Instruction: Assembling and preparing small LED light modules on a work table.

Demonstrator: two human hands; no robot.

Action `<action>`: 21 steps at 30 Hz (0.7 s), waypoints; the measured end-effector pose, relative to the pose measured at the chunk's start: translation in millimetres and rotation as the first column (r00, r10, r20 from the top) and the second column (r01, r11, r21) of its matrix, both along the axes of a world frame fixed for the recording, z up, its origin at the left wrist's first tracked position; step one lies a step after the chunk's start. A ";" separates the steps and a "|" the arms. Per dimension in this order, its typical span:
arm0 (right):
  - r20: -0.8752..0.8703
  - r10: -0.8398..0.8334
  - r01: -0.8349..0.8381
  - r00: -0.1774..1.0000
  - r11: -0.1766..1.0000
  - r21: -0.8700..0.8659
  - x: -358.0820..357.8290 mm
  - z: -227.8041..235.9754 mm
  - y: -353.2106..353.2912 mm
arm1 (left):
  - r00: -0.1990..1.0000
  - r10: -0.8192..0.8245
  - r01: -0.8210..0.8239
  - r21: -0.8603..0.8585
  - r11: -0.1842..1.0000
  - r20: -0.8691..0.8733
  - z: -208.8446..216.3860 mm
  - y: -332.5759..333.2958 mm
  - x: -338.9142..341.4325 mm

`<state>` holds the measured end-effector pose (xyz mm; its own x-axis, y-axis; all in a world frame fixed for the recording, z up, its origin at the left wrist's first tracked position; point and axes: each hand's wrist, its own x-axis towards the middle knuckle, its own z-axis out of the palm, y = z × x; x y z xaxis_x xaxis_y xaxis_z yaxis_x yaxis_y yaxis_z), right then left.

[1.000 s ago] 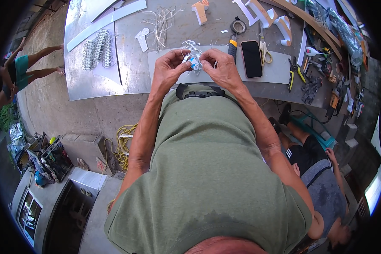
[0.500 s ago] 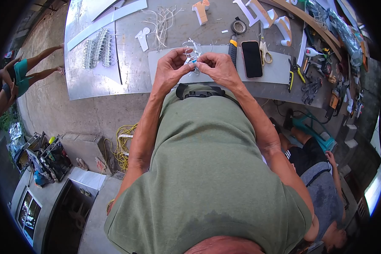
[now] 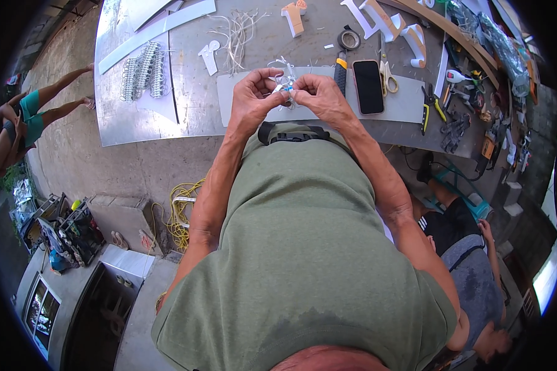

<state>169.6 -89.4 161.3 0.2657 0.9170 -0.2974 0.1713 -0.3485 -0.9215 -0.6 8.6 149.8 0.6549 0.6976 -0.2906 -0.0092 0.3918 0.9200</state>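
Between my two hands is a small tangle of thin white wires point(image 3: 283, 64) with a bright blue bit in it, held just above a pale flat sheet point(image 3: 229, 102) at the table's near edge. My left hand point(image 3: 252, 102) pinches the wires from the left, thumb and finger closed. Opposite it, my right hand point(image 3: 323, 99) pinches close to the blue bit, its fingertips almost meeting the left ones. The fingers hide part of the tangle. Right of my right hand lie a cutter with a yellow-and-black handle point(image 3: 340, 73) and a dark phone point(image 3: 368, 88).
On the metal table point(image 3: 198, 123) lie looped rows of white modules point(image 3: 143, 73), loose pale wires point(image 3: 234, 40), black tape point(image 3: 349, 39), scissors point(image 3: 388, 80) and pliers point(image 3: 438, 105). White-and-tan cut letter shapes point(image 3: 387, 25) stand farther back. A seated person point(image 3: 476, 278) is at lower right, another person point(image 3: 28, 117) far left.
Both hands have shifted very slightly to the right, still pinching the wires. The seated person's legs and the person at far left have moved a little.
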 end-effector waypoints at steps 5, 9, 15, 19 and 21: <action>-0.729 -0.033 -0.044 0.684 0.995 -0.087 16.3 -5.4 -7.3 | 0.972 -0.074 0.104 -0.127 0.986 0.223 -2.6 2.8 -4.9; -0.419 -0.084 0.044 0.904 0.994 -0.103 6.7 3.2 -6.6 | 0.989 -0.067 0.081 -0.096 0.992 0.135 -1.8 1.0 -4.2; 0.232 -0.072 0.033 0.970 0.985 0.169 -1.7 5.5 -7.1 | 0.994 -0.035 0.039 -0.034 0.999 0.107 -7.3 -0.3 0.8; 0.183 -0.032 0.005 0.983 0.989 0.145 -5.0 5.6 -3.9 | 0.998 -0.014 0.015 -0.021 1.000 0.061 -5.6 -2.7 5.5; 0.168 -0.035 0.010 0.985 0.989 0.149 -5.5 0.7 -3.5 | 0.999 -0.010 0.010 0.007 1.000 0.050 -8.7 -3.5 4.7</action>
